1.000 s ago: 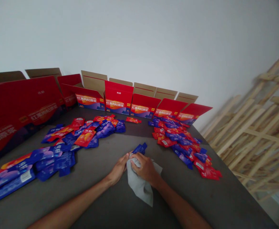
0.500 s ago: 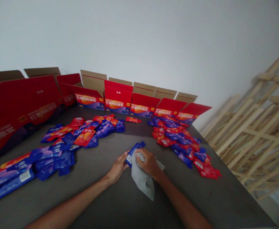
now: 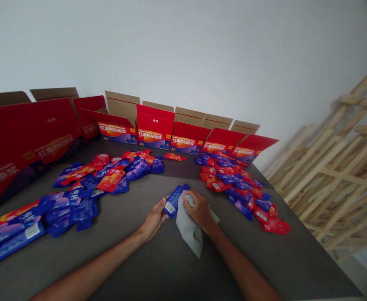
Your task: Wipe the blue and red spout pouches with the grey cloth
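1. Step in hand, as judged: wiping of a single blue sachet with a crumpled grey cloth, low over a dark grey tabletop.
2. Next move, as judged: more rubbing called for across the sachet's exposed face, with its small white label showing and most of that face uncovered by the cloth.
3. Left hand: nearly closed, fingers curled, pinching the sachet at its lower left edge.
4. Right hand: closed in a loose fist over the bunched cloth, pressed just beside the sachet, with the cloth's tail hanging below the knuckles.
5. Position of the sachet: between the two hands, tilted, touching the cloth, and in line with the gap between two heaps.
6. Counted near the hands: one sachet, one cloth, two hands, with no other person's hands in view.
7. Counted on the table: two heaps of red and blue sachets, a left heap and a right heap, each too tangled for an exact count but clearly dozens strong. One red sachet lay apart, near the back.
8. Counted along the back and left edges: about seven open red cartons, the leftmost ones overlapping too much for a firm number.
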{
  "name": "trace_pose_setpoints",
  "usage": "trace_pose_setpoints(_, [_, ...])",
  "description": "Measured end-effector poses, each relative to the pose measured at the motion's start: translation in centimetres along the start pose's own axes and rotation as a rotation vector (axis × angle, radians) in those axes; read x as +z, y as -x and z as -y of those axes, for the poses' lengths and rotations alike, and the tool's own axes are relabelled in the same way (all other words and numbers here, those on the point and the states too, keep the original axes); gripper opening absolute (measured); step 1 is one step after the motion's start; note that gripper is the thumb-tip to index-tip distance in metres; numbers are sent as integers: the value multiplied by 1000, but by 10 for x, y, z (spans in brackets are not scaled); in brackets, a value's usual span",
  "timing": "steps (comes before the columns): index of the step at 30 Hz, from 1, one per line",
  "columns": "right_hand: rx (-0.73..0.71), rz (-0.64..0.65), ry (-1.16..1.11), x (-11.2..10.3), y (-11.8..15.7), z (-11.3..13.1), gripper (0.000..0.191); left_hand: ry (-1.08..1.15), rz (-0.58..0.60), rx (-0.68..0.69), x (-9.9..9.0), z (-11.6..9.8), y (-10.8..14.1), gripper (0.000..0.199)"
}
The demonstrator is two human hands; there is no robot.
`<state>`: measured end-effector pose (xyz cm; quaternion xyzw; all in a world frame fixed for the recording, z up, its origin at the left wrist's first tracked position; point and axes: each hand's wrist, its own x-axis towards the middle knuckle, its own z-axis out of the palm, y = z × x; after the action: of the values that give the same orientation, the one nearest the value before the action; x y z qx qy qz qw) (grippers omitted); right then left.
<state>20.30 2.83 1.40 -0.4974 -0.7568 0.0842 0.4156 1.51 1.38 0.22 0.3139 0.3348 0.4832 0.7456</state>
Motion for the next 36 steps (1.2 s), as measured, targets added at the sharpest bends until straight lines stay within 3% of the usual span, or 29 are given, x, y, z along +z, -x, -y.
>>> trace_pose_setpoints(5, [0, -4, -23, -2, -2, -4, 16, -16, 9, 1, -1, 0, 1, 55])
trace_pose_setpoints(16, [-219, 269, -49, 5, 10, 19, 19, 30, -31, 41, 0, -1, 1, 48])
trace_pose_setpoints(27, [23, -23, -20, 2, 1, -1, 15, 0, -39, 27, 2, -3, 2, 57])
trace_pose_setpoints(31, [2, 12, -47, 1, 2, 3, 14, 5, -34, 32, 2, -3, 2, 54])
trace_pose_setpoints(36, [-142, 159, -74, 2, 7, 17, 14, 16, -43, 39, -1, 0, 1, 48])
